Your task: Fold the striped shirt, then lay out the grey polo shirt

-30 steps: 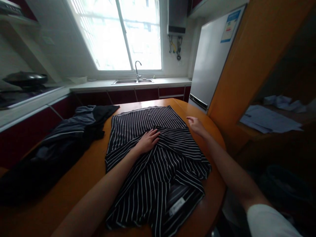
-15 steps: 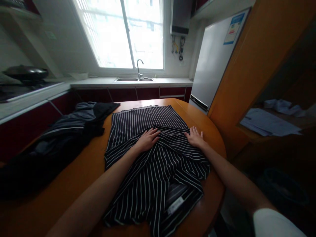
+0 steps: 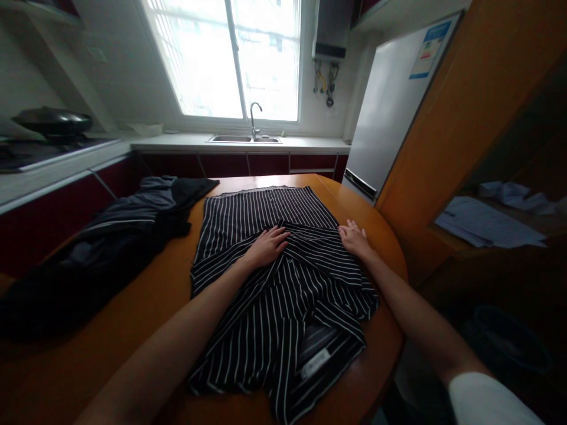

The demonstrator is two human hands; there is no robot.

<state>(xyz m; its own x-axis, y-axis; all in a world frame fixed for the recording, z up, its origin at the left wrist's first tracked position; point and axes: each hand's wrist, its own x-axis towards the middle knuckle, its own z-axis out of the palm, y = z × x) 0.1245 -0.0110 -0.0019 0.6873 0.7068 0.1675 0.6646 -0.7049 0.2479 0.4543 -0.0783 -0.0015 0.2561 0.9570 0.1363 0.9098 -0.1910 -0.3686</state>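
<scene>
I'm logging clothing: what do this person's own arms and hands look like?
The left hand and right hand are ungloved; the left forearm and right forearm are bare, with nothing visible worn on them. A white sleeve shows higher on the right.

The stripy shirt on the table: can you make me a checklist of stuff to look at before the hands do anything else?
1. Striped shirt spread on the wooden table: ok.
2. Sleeves laid inward across the shirt: ok.
3. Left hand flat on the cloth near the middle: ok.
4. Right hand at the shirt's right edge: ok on place; cannot tell if it pinches the cloth.
5. Cloth smooth all over: not ok, there are wrinkles toward the collar end, by the white label.
6. Dark clothes apart from the shirt: ok, a strip of table shows between them.
</scene>
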